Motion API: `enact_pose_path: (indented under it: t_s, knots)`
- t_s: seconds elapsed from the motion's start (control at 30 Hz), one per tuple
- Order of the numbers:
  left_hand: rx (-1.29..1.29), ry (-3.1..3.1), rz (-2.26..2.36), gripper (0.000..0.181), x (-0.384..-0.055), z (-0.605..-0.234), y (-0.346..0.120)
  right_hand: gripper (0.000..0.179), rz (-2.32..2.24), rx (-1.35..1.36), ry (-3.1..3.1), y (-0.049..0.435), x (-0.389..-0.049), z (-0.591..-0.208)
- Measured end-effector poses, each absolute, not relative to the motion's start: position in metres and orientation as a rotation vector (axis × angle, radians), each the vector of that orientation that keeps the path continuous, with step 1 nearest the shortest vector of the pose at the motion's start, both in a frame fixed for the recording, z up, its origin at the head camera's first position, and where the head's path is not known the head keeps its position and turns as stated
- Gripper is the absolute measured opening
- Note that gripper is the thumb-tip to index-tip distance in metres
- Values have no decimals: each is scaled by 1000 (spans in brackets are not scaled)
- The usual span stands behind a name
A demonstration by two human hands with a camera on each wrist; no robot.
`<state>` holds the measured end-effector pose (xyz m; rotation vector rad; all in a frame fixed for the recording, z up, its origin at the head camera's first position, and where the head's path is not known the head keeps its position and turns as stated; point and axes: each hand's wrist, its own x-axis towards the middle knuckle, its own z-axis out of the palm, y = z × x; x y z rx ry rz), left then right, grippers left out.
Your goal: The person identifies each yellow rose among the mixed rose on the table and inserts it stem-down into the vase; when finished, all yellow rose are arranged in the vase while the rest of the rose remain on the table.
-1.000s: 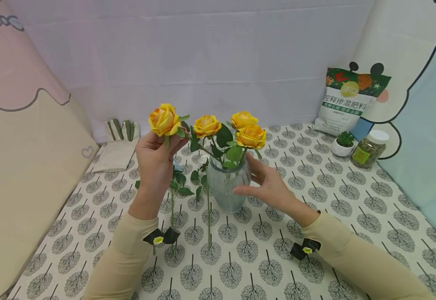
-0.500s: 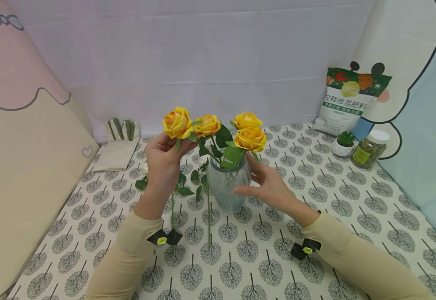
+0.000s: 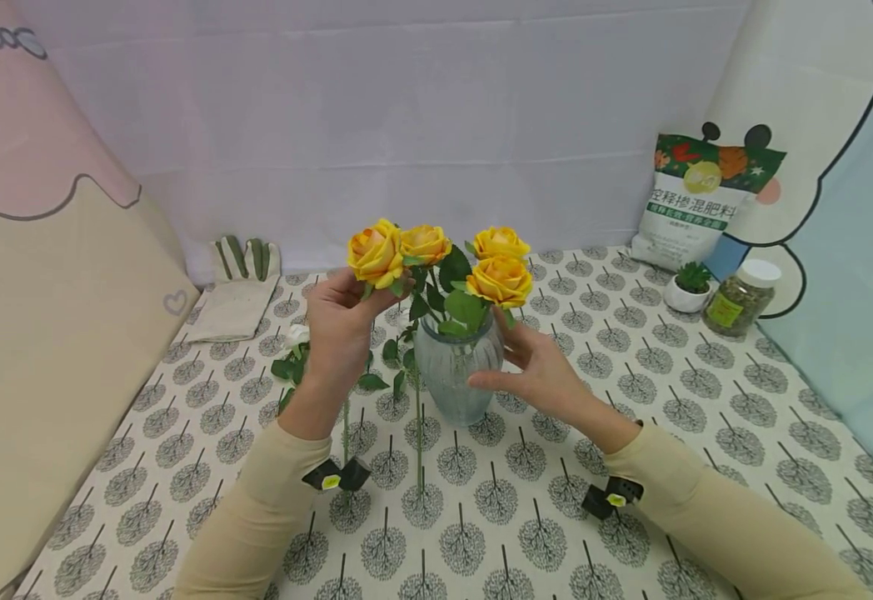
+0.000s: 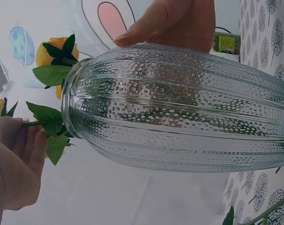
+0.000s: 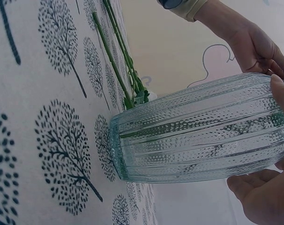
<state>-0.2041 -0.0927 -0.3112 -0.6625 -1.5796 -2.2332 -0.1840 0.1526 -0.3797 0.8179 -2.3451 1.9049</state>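
Note:
Just below its bloom, my left hand [image 3: 339, 329] pinches the stem of a yellow rose [image 3: 375, 254]. The left wrist view shows this stem [image 4: 32, 123] running from the fingers towards the vase mouth. My right hand [image 3: 541, 375] holds the clear ribbed glass vase [image 3: 455, 383], thumb at the near side and fingers around the far side. The vase stands upright on the table. Several other yellow roses [image 3: 500, 282] stand in it with green leaves [image 3: 465, 308]. Through the textured glass in the right wrist view, a stem [image 5: 165, 129] shows dimly.
Flower stems with leaves [image 3: 419, 425] lie on the tree-patterned tablecloth [image 3: 541, 533] left of the vase, with a white bloom [image 3: 296, 335] among them. Gloves [image 3: 234, 304] lie back left. A fertilizer bag [image 3: 695, 204], potted succulent [image 3: 687, 287] and lidded jar [image 3: 740, 300] stand back right.
My left hand has moved right and slightly down with the yellow rose, bringing its bloom against the neighbouring one. The right hand and the vase have stayed in place.

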Motion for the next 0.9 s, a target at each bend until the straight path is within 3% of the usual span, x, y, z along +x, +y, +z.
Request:
enact_pose_path:
  t_s: [0.23,0.9]
  knots:
    - [-696,-1611,-2239,33,-205,-318,-88,89,1889,845,-2337,153,-184,-381]
    - [-673,-1743,-2192,42,-211,-326,-84,93,1872,841,-2355,154,-185,-381]
